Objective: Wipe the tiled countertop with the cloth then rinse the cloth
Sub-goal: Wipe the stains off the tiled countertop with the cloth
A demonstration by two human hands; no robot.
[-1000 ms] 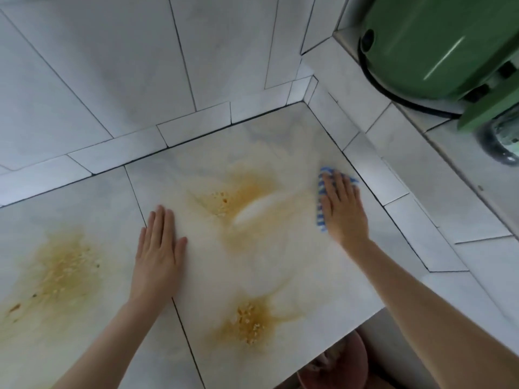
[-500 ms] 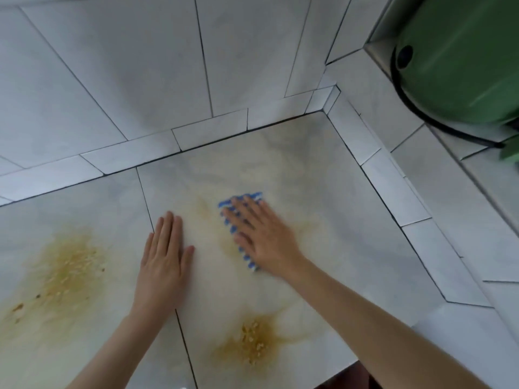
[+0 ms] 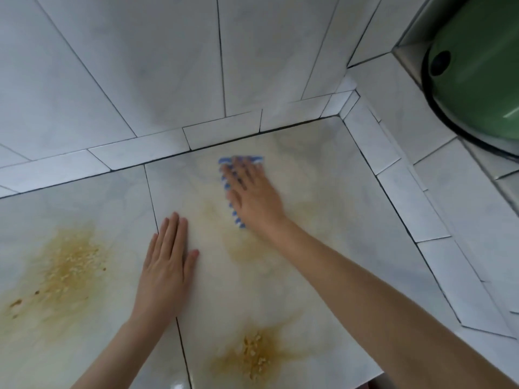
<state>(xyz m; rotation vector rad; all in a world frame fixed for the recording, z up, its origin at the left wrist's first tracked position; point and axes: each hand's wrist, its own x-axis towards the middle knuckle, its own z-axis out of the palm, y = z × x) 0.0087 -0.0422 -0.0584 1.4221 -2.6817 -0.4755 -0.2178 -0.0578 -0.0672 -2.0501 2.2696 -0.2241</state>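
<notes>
Right hand (image 3: 252, 195) lies flat on the blue-striped cloth (image 3: 224, 178), fingers straight and a bit spread, pressing it onto the surface (image 3: 323, 220) close to the back wall tiles (image 3: 168, 66). Only the cloth's left and far edges show, the rest is under the palm. Left hand (image 3: 165, 265) is palm-down w/ fingers together, bare on the surface, just front-left of the cloth and partly over the grout line (image 3: 179, 338). Main risk imo is smearing instead of lifting. A pale yellowish film (image 3: 238, 248) spreads around and in front of the cloth, so the cloth is prob. loading up. More passes w/o a rinse could just push residue wider, esp. into the dark joint at the wall, where it's harder to get out. Two thick patches w/ gritty crumbs sit untouched, one at far left (image 3: 67, 265) and one near the front edge (image 3: 252, 357). A flat-palm push through those may roll crumbs off the front edge or drag grit across the glaze. The cloth isn't gripped, only pressed, so a fast stroke could let it bunch or slip from under the fingers, i.e. bare skin in the mess. The left hand sits near the film too, so a wide sweep would bump it or go round it and leave a missed strip. Green vessel (image 3: 477, 80) at right is well apart, beyond the tiled border, so low concern. Rinse not yet done, and no sink or tap is in view.
</notes>
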